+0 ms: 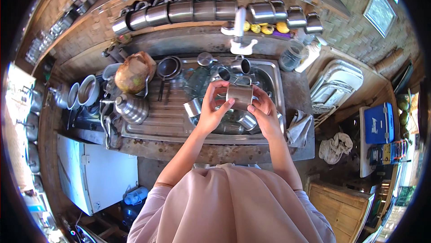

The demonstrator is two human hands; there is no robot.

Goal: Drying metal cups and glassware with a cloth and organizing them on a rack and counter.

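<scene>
Over the sink (277, 103), a steel mug (239, 95) is held up between both of my hands, its wire handle pointing away from me. My left hand (214, 106) grips its left side, thumb toward me. On the other side, the fingers and thumb of my right hand (265, 110) close round the mug. Below them, the basin holds several steel mugs, one a tilted mug (247, 121) near my right hand and another mug (192, 107) left of my left wrist. Clear glassware (197, 81) also lies there, partly hidden. A mug (241, 64) stands by the far rim under the faucet (240, 32).
Steel mugs (182, 11) hang in a row from the shelf. On the left drainboard are a coconut (134, 72), a gooseneck kettle (131, 108) and a strainer (168, 68). A pump bottle (310, 55) and a glass jar (293, 55) stand right of the faucet; a cloth (299, 127) hangs at the counter's right.
</scene>
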